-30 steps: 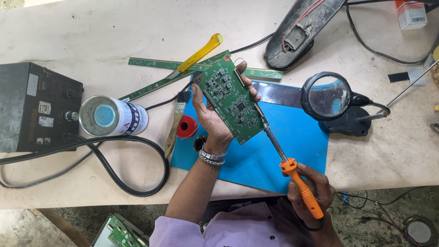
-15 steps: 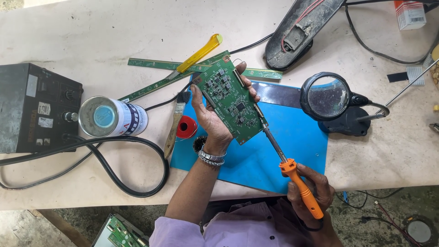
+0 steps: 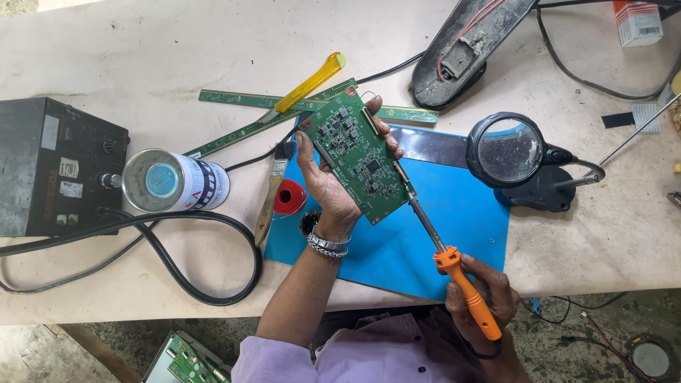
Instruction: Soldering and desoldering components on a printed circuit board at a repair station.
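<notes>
My left hand [image 3: 328,186] holds a green circuit board [image 3: 358,152] up by its edges above a blue mat [image 3: 454,234], component side toward me. A metal bracelet sits on that wrist. My right hand [image 3: 482,294] grips the orange handle of a soldering iron [image 3: 454,266]. Its metal shaft points up and left, and the tip touches the board's right edge.
A magnifier on a black stand [image 3: 514,156] sits right of the mat. To the left are a white can [image 3: 174,181], a grey box [image 3: 53,167] with a looping black cable [image 3: 213,284], a brush [image 3: 273,188], a red spool [image 3: 289,197], green strip boards [image 3: 241,99] and a yellow tool [image 3: 308,84].
</notes>
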